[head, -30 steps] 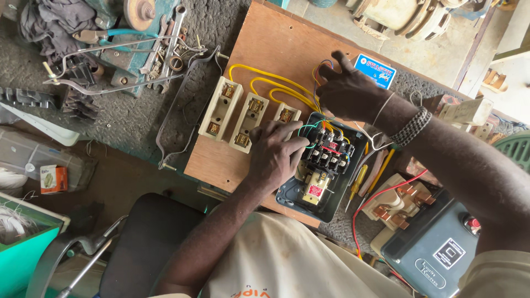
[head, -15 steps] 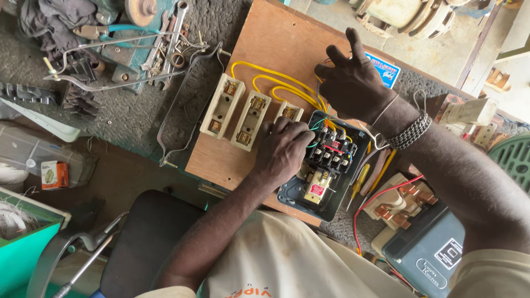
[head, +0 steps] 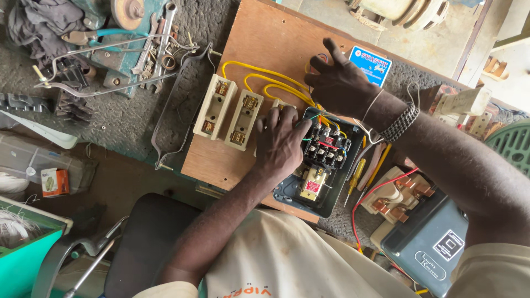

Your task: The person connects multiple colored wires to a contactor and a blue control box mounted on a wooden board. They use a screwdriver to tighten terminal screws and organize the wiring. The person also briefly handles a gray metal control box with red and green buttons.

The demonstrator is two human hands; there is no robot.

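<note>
Wooden board (head: 259, 44), left hand (head: 281, 140) on starter box (head: 320, 160), right hand (head: 339, 83) near far edge

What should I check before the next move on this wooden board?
1. Left hand on the black switch block: ok.
2. Right hand pressing the wooden board steady: ok.
3. Yellow wires run to the three cream fuse holders: ok.
4. Wire ends tight under the screws: cannot tell.
5. Screwdriver lies within reach beside the box: ok.
</note>
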